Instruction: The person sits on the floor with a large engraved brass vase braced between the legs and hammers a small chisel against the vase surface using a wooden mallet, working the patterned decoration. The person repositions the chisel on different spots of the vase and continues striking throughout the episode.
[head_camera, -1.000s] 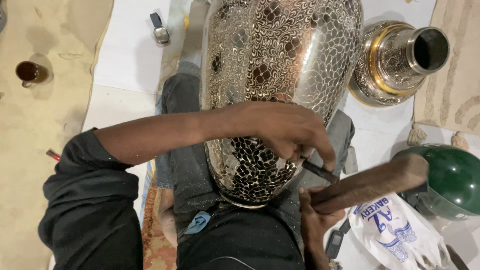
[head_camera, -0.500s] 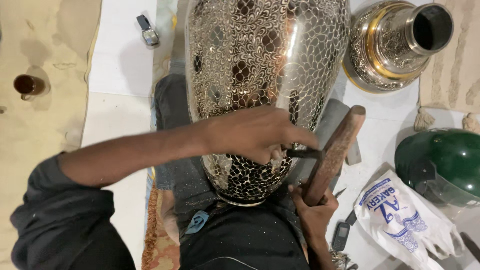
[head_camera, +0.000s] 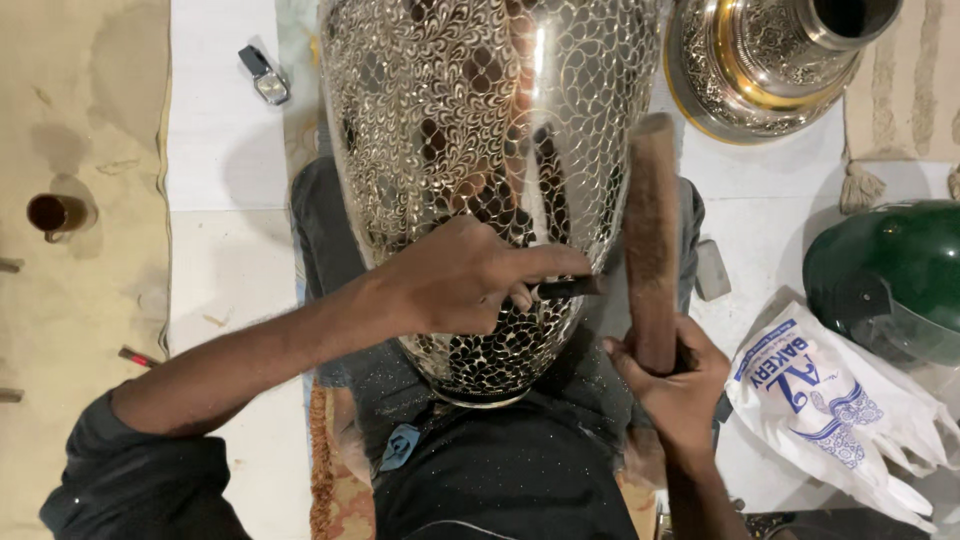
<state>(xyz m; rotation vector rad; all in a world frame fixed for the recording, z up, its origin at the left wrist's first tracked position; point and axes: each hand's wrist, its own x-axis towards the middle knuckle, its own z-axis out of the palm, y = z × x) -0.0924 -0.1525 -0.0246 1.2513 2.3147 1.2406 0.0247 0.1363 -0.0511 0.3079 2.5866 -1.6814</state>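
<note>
A large shiny engraved metal vase (head_camera: 470, 130) lies across my lap, its narrow base towards me. My left hand (head_camera: 465, 280) rests on its lower right side, pinching a dark chisel (head_camera: 572, 288) whose tip points right against the vase's surface. A thick wooden mallet stick (head_camera: 652, 240) stands upright just right of the chisel's end, gripped at its lower part by my right hand (head_camera: 675, 385). The stick's top reaches beside the vase's flank.
A second brass and silver vase (head_camera: 770, 60) lies at the top right. A green helmet (head_camera: 890, 275) and a white printed plastic bag (head_camera: 830, 400) sit at the right. A small cup (head_camera: 55, 213) stands at the left, a small metal object (head_camera: 264, 76) on the white sheet.
The wooden mallet has swung from lying low and tilted to the right up to upright beside the chisel. My left hand stays on the vase holding the chisel.
</note>
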